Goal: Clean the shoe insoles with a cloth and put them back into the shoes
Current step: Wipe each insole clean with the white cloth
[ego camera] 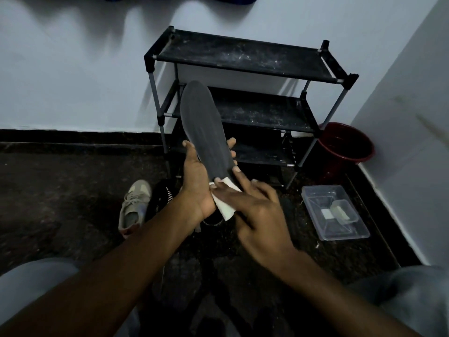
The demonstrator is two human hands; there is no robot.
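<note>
From my feed, the insole [205, 127] is a long, dark grey piece with a smooth matte face. It is held up in the air in front of the shoe rack [243, 57], toe end pointing up and away, heel end down. The left hand [196, 183] has its grip closed round the lower half, thumb on one edge and fingertips curling over the other. The right hand [257, 215] lies with its fingers stretched out, a flat, unclenched grip pressing a white cloth [224, 207] against the heel end. Below, on the dark speckled floor [60, 190], sit a beige shoe [134, 203] and, just beside it, a black shoe [162, 193] partly hidden by the left forearm. The rack is black, three-tiered and dusty, against a pale wall [73, 69]. A red bucket [347, 144] stands in the corner, with a clear plastic container [315, 190] near it.
</note>
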